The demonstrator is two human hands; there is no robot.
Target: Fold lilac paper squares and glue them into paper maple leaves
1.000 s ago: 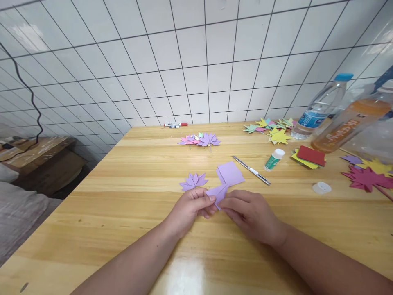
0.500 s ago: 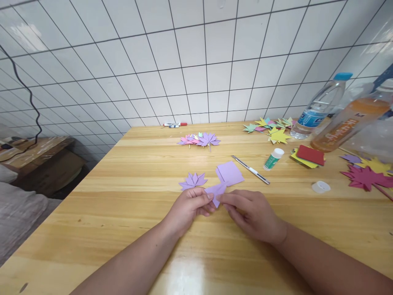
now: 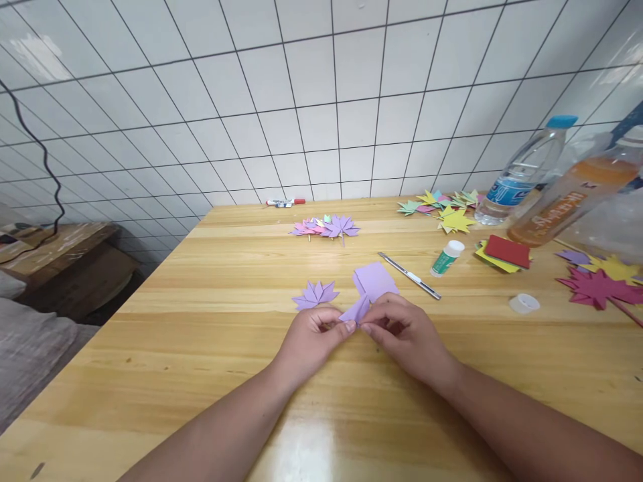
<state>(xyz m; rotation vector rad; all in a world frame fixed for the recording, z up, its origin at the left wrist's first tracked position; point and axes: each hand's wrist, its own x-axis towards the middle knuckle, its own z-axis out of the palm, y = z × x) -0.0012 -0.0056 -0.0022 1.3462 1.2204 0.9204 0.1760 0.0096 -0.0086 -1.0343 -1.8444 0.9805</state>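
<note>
Between my two hands is a small folded piece of purple paper (image 3: 355,310). My left hand (image 3: 315,337) pinches its lower left part between thumb and fingers. On the other side, my right hand (image 3: 406,335) pinches the paper's right edge, its fingertips close to the left thumb. Just behind my left hand lies a pointed purple paper leaf (image 3: 316,294), made of folded pieces. A small stack of square purple paper (image 3: 374,279) lies behind the right fingers, partly covered by them.
A utility knife (image 3: 409,275), a glue stick (image 3: 447,258) and its cap (image 3: 524,304) lie to the right. Beyond are red and yellow papers (image 3: 507,252), a water bottle (image 3: 522,174) and an orange drink bottle (image 3: 567,201). Paper leaves (image 3: 341,227) and markers (image 3: 285,202) lie near the tiled wall.
The purple paper's lower tip has been folded up, so it looks narrower. My right fingers have closed in to pinch its edge, and the left thumb has shifted slightly right.
</note>
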